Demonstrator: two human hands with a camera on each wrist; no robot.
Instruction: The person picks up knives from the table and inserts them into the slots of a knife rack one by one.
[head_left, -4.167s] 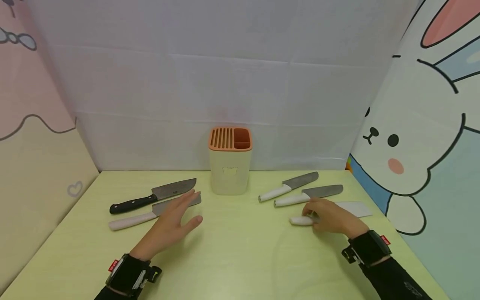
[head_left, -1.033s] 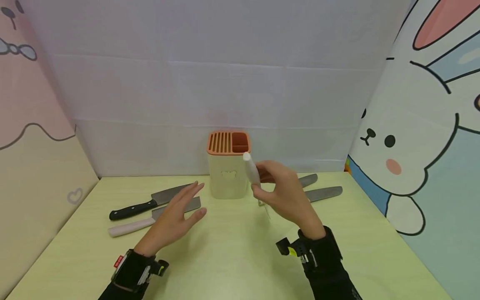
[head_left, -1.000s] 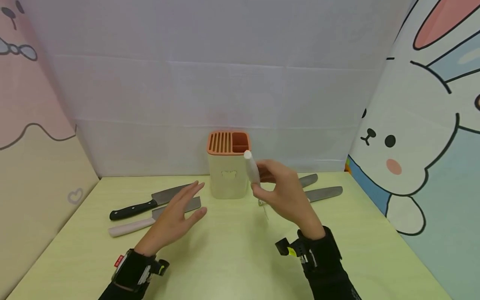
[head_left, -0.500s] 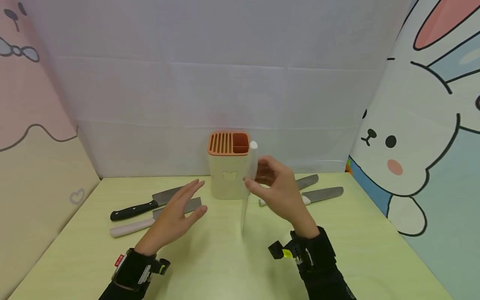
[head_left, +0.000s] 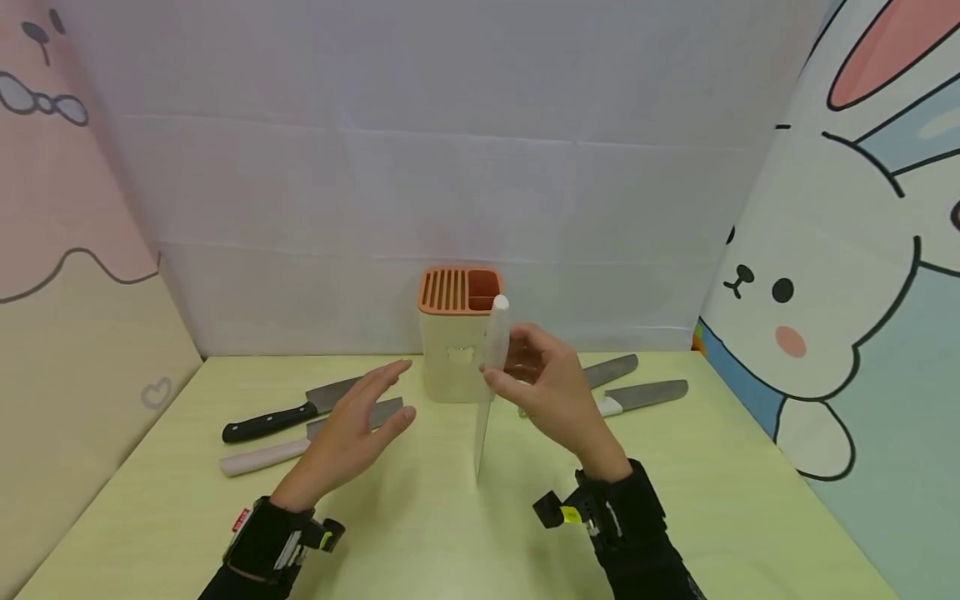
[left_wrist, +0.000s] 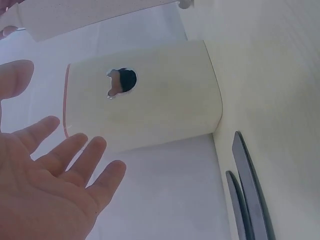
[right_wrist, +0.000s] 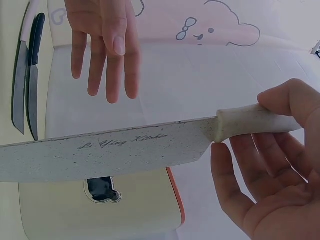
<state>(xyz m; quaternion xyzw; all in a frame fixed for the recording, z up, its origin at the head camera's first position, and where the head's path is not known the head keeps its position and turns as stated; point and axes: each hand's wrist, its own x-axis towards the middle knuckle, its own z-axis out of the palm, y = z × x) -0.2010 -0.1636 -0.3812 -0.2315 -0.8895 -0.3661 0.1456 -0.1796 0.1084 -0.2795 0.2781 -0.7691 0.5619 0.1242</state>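
My right hand (head_left: 551, 387) pinches the white handle of a kitchen knife (right_wrist: 125, 150), whose pale speckled blade carries script lettering. In the head view the knife is upright, handle up and blade pointing down, in front of the knife holder (head_left: 453, 367). That holder is cream with an orange slotted top and a cutout on its front. My left hand (head_left: 348, 437) hovers with straight, spread fingers and holds nothing. It overlaps the blades of a black-handled knife (head_left: 270, 422) and a white-handled knife (head_left: 266, 458) on the table.
Behind the right hand lie two more white-handled knives, a nearer one (head_left: 645, 395) and a farther one (head_left: 615, 369), their handles partly hidden. The pale yellow table (head_left: 450, 542) meets a white cloth backdrop (head_left: 337, 183). Cartoon-printed panels (head_left: 825, 317) flank both sides.
The right hand has lifted the knife from the table's right side and brought it to the middle. Its blade has turned edge-on and points down. The left hand stays nearly still.
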